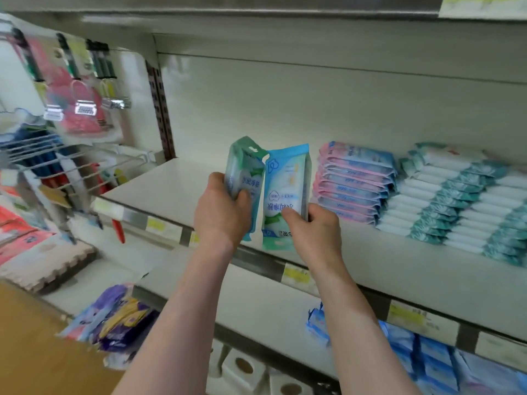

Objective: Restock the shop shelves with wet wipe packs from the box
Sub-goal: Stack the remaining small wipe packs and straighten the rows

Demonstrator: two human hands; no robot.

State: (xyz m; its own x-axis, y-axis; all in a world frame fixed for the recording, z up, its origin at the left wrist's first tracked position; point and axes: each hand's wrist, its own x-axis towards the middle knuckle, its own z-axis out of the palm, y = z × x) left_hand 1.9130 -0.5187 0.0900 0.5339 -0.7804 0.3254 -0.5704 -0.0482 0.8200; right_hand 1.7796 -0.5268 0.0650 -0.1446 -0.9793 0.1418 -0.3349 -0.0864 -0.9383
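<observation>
Gripping a green wet wipe pack [244, 172] in your left hand [222, 215], blue pack [286, 192] in your right hand [315, 233], both bearing upside-down Chinese print

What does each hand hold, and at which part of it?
The left hand grips the green pack around its lower half; the right hand pinches the blue pack at its lower right edge.

Two wet wipe packs are held, one per hand: one green-topped pack [245, 163] in the left hand [221, 215], one blue pack [286, 178] in the right hand [313, 226]; the shelf [159, 189] carries one pink stack [353, 183] of about ten packs; the teal-and-white packs [456, 201] are too blurred to count; three padlocks [85, 106] hang at left.
</observation>
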